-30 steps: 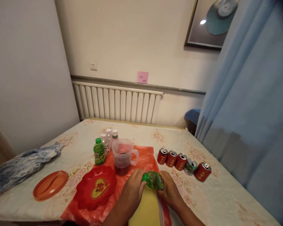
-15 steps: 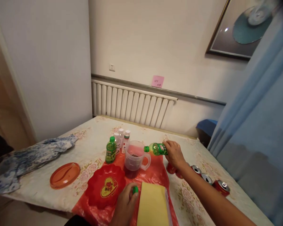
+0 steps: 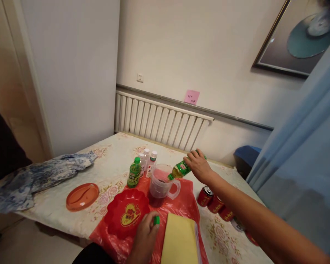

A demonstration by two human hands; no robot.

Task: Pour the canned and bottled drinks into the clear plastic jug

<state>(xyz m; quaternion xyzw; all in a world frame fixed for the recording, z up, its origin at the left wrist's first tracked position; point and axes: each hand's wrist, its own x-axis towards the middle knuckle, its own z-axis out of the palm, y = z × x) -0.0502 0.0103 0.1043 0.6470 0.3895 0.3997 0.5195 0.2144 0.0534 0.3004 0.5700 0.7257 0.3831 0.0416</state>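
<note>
Right fingers (image 3: 191, 158) wrapped round tilted bottle (image 3: 182, 168), mouth at jug's (image 3: 157, 189) rim; left fingers (image 3: 147, 220) pinch cap (image 3: 156, 220). Red dish (image 3: 114, 212), yellow pad (image 3: 180, 240) beside. Right forearm (image 3: 236, 198) partly hides cans (image 3: 205, 197). Flowered counter (image 3: 112, 165); radiator (image 3: 162, 121) beyond.

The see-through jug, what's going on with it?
A person's right hand tilts a green bottle, its mouth at the jug; whether anything is flowing isn't clear. The left hand holds a green cap. The jug stands upright with dark liquid inside, on a red plastic sheet beside a red dish.
</note>
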